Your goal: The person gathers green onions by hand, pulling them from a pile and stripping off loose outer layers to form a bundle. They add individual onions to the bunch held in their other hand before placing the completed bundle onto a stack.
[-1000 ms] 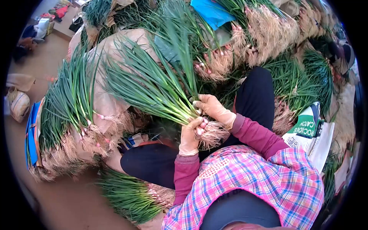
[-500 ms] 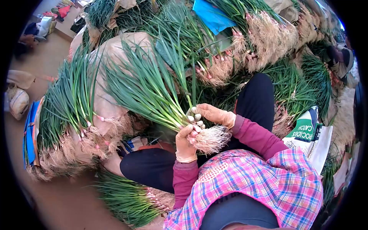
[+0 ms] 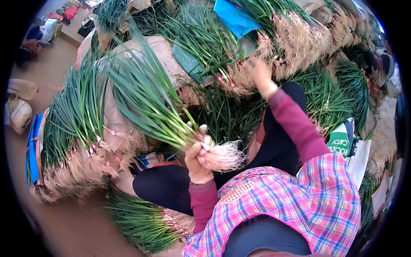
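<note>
My left hand (image 3: 198, 160), in a pale glove, is closed around a bunch of green garlic (image 3: 160, 109). The bunch's long leaves slant up and left; pinkish bulbs and a thick tuft of pale roots (image 3: 224, 156) stick out to the right of the hand. My right hand (image 3: 260, 77), gloved too, is stretched forward to the root ends of a green garlic pile (image 3: 209, 43) beyond my knees. Its fingers are blurred, so whether they grip a stalk does not show.
More green garlic (image 3: 75, 115) leans over a sack on the left, and another bundle (image 3: 143, 222) lies below my leg. A large root-end pile (image 3: 302, 40) is at the upper right. Beside my right knee stands a printed bag (image 3: 342, 137). A blue sheet (image 3: 237, 19) lies on top.
My right hand has let go of the bunch and moved up and away to the far pile. My left hand, still holding the bunch, has shifted slightly left.
</note>
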Tool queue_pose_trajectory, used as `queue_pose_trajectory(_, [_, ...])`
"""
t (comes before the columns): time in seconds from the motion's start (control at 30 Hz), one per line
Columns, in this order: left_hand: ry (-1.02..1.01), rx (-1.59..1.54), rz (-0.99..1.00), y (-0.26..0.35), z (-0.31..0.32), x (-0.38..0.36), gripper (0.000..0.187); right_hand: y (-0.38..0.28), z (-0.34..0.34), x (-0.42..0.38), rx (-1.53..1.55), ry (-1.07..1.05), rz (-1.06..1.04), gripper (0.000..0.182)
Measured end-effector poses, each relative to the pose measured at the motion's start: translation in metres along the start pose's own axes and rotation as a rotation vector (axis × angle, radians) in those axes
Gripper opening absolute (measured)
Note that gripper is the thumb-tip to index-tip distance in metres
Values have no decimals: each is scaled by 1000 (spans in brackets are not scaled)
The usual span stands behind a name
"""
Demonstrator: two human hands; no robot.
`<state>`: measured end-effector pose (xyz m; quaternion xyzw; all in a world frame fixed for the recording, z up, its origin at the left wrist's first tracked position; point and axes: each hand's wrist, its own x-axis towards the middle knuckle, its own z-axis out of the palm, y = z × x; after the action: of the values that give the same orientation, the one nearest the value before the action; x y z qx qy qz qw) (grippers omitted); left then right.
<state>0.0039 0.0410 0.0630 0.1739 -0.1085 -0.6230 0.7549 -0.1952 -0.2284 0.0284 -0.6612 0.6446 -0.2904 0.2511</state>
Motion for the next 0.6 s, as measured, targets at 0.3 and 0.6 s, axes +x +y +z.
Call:
queue_pose_trajectory(0.3, [180, 99, -75, -19, -17, 15, 38, -13, -3, -33, 739, -344, 57, 25])
queue_pose_trajectory(0.6, [319, 430, -312, -47, -37, 15, 12, -25, 60, -133, 993, -484, 182, 23])
